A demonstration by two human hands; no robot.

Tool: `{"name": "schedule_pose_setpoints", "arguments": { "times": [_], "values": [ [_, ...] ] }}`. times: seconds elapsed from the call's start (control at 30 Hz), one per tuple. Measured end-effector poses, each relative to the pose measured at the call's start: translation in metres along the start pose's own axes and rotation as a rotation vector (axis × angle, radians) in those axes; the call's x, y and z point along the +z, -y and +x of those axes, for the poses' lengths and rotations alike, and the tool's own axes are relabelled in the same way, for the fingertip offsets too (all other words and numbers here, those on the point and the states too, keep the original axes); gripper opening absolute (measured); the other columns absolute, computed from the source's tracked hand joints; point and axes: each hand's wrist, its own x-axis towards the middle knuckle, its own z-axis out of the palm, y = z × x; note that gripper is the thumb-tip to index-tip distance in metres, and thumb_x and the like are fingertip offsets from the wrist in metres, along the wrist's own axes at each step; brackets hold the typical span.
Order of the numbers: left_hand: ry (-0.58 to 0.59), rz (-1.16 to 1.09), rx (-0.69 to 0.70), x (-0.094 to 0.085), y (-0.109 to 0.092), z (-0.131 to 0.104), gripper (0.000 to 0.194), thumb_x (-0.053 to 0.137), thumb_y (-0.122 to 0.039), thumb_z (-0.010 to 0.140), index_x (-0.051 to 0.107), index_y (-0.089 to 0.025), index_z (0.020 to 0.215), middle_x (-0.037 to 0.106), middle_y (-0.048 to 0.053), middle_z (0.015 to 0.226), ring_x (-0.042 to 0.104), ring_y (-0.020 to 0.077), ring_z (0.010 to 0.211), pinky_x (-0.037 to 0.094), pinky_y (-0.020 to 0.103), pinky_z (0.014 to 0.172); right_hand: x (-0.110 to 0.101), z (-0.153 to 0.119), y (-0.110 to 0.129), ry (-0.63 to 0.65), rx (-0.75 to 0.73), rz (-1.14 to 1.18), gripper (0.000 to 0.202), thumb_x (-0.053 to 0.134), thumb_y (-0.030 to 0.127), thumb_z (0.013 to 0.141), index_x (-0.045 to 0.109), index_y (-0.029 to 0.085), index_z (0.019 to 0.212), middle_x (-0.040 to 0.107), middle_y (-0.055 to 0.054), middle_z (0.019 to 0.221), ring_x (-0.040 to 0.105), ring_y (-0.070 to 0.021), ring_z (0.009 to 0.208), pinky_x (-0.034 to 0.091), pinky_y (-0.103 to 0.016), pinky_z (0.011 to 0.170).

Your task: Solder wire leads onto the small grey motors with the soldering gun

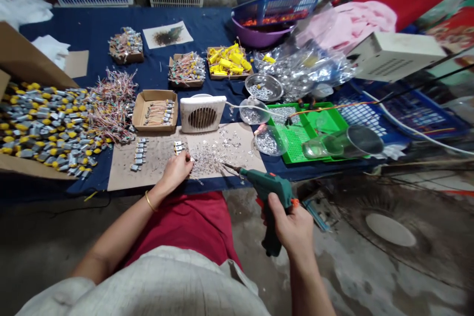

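Note:
My right hand (291, 222) is wrapped round the grip of a green soldering gun (268, 185). Its dark tip points left, just above a cardboard sheet (240, 143) strewn with bits of metal. On the same sheet my left hand (178, 169) is closed in a pinch; whatever lies between the fingertips is too small to make out. Right behind those fingers sit a few small motors (178, 147). Farther left, several more small motors (138, 154) stand in a column.
A white fan box (203, 114) and a cardboard tray of wired motors (154, 108) back the sheet. Heaped motors (40, 128) fill the left side. A bowl of metal parts (270, 140), a green basket (296, 138) and a clear cup (363, 141) stand right. A cable crosses there.

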Motion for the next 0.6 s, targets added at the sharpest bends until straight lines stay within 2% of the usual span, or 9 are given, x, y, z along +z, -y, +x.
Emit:
{"name": "schedule_pose_setpoints", "arguments": {
  "times": [0.17, 0.3, 0.47, 0.6],
  "values": [
    [0.021, 0.144, 0.010, 0.005, -0.009, 0.003, 0.022, 0.051, -0.029, 0.091, 0.068, -0.016, 0.091, 0.071, 0.011, 0.083, 0.065, 0.0227, 0.081, 0.044, 0.031, 0.076, 0.001, -0.003, -0.002, -0.005, -0.010, 0.011, 0.061, 0.051, 0.072, 0.080, 0.064, 0.017, 0.058, 0.063, -0.007, 0.047, 0.059, -0.0185, 0.041, 0.046, -0.027, 0.041],
    [0.045, 0.056, 0.073, 0.005, -0.013, 0.011, 0.020, 0.051, -0.025, 0.090, 0.070, -0.017, 0.093, 0.071, 0.009, 0.082, 0.064, 0.0199, 0.078, 0.045, 0.029, 0.076, -0.005, -0.004, -0.003, -0.017, 0.036, 0.019, 0.063, 0.051, 0.076, 0.077, 0.064, 0.017, 0.057, 0.063, -0.008, 0.046, 0.060, -0.0194, 0.040, 0.046, -0.028, 0.041],
    [0.135, -0.044, 0.195, 0.015, -0.024, 0.029, 0.020, 0.053, -0.022, 0.085, 0.072, -0.017, 0.091, 0.071, 0.005, 0.078, 0.063, 0.0171, 0.072, 0.044, 0.026, 0.073, -0.009, -0.004, -0.006, -0.031, 0.037, 0.008, 0.064, 0.050, 0.076, 0.077, 0.063, 0.018, 0.055, 0.063, -0.008, 0.046, 0.060, -0.0196, 0.040, 0.046, -0.028, 0.041],
    [0.190, -0.095, 0.219, 0.020, -0.028, 0.036, 0.022, 0.055, -0.020, 0.082, 0.073, -0.017, 0.095, 0.070, 0.003, 0.076, 0.061, 0.0159, 0.071, 0.043, 0.024, 0.070, -0.009, -0.008, -0.010, -0.039, 0.043, 0.014, 0.063, 0.049, 0.075, 0.079, 0.064, 0.018, 0.056, 0.063, -0.008, 0.047, 0.060, -0.0191, 0.041, 0.046, -0.027, 0.041]
  ]
}}
